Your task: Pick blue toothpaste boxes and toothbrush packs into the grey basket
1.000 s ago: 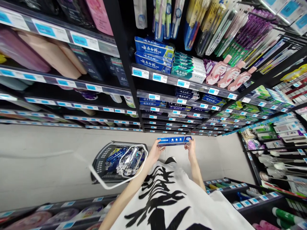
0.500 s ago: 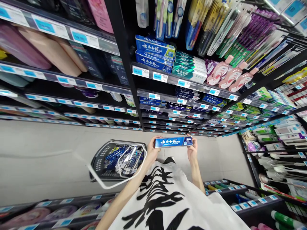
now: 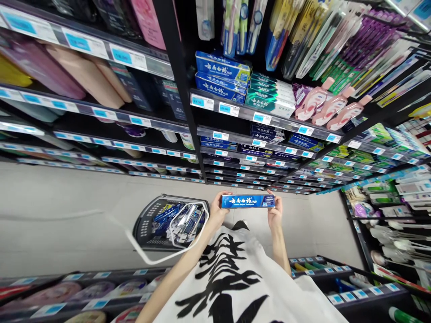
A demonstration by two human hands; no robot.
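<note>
A blue toothpaste box [image 3: 248,201] with white lettering is held level in front of my body, its long printed face turned up to me. My left hand [image 3: 218,211] grips its left end, and my right hand [image 3: 275,210] grips its right end, so both hands are closed on the same box. Below and left of the box, a dark shopping basket [image 3: 143,229] stands on the floor, holding several blue and silver packages. Its white handle [image 3: 144,257] reaches out towards my left forearm; whether they touch I cannot tell.
Ahead rises a shelf with blue toothpaste boxes [image 3: 220,85], green boxes [image 3: 269,101] and pink bottles [image 3: 314,101]. Toothbrush packs [image 3: 363,40] hang above them. Bottles [image 3: 84,76] fill the left shelves. A low shelf [image 3: 363,289] stands behind me at the right.
The view has shifted slightly, so the shelves, basket and box all sit a little further right. Both hands keep their hold on the toothpaste box.
</note>
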